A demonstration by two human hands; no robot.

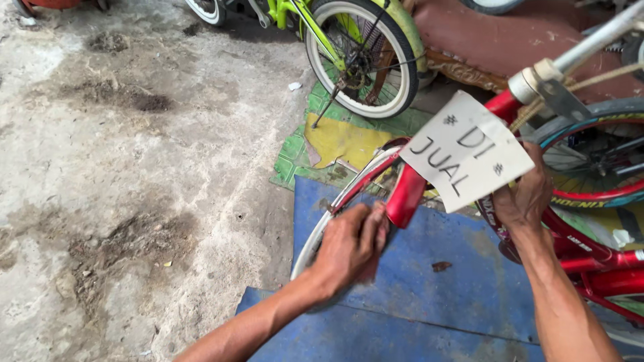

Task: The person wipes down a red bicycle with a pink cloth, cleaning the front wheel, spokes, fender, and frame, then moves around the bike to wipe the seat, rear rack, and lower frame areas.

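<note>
My left hand (350, 243) was closed on the front wheel (335, 208) low beside the red fork (405, 196), right hand (526, 194) gripping the red frame (597, 258) behind the paper sign (466, 151); fingers risked pinching if that wheel turned.

Red bicycle (590, 261) cut by right edge; card (466, 151) hides frame.

both forearms bare, no sleeves, gloves, rings or watch on left grip (349, 245) or right grip (526, 198).
</note>
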